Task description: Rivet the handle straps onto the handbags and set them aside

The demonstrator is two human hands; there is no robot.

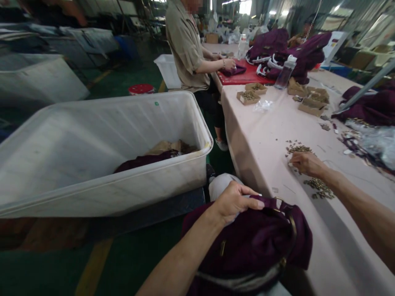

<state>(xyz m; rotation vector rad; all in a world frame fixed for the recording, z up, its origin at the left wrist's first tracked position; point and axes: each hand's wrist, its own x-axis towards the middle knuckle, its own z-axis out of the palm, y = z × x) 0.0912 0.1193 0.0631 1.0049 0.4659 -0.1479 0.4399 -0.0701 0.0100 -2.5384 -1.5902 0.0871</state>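
A dark purple bag (247, 242) with brass-coloured fittings rests at my lap beside the table. My left hand (237, 201) pinches the bag's upper edge between thumb and fingers. Over on the table, my right hand (305, 163) has its fingertips drawn together at a pile of small brass-coloured metal pieces (300, 149). Whether a piece sits between those fingertips is too small to make out. A second heap of similar metal pieces (319, 187) lies just below my right wrist.
A large white bin (160, 172) with purple fabric inside stands left. Small cardboard boxes (248, 97) hold metal parts farther up the table (247, 123). A clear bottle (285, 72) stands near purple bags (296, 53). A co-worker (188, 45) handles purple cloth on a red surface.
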